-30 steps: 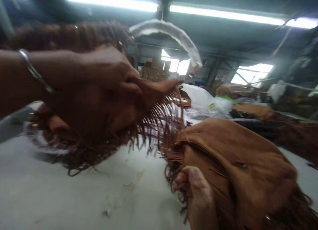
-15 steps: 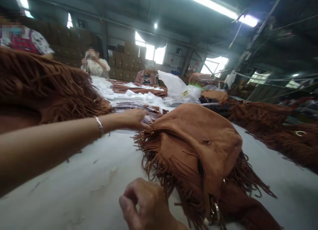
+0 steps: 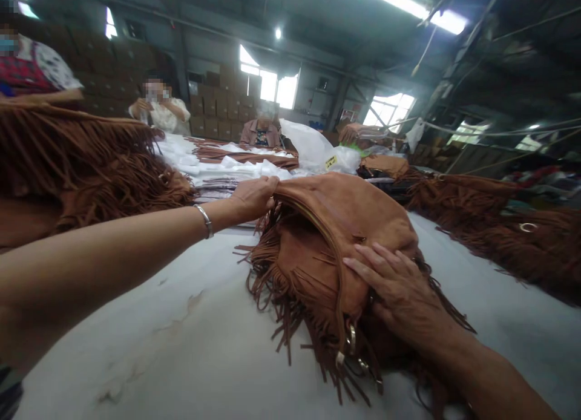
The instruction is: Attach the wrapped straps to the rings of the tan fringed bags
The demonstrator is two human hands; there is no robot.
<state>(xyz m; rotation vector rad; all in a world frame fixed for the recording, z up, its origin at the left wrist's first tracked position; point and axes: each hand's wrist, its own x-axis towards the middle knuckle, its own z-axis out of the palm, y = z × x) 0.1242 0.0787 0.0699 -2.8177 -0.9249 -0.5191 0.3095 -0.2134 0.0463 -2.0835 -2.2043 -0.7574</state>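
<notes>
A brown suede-like handbag with long fringe and gold rings lies on the white table in front of me. Its zipped top edge gapes a little. My left hand, a silver bangle at the wrist, pinches the bag's far left corner between thumb and fingers. On the bag's right side rests my right hand, its fingers spread flat over the brown panel and the thumb partly hidden near the edge.
Fringed brown bags are heaped at the left and along the right. Farther back lie brown strips, white wrapping and a white plastic bag. Several people sit or stand beyond the table, before stacked cartons.
My left hand has closed on the bag's corner and raised it slightly. My right hand has moved from the near table onto the bag's right side, its curled fingers now spread.
</notes>
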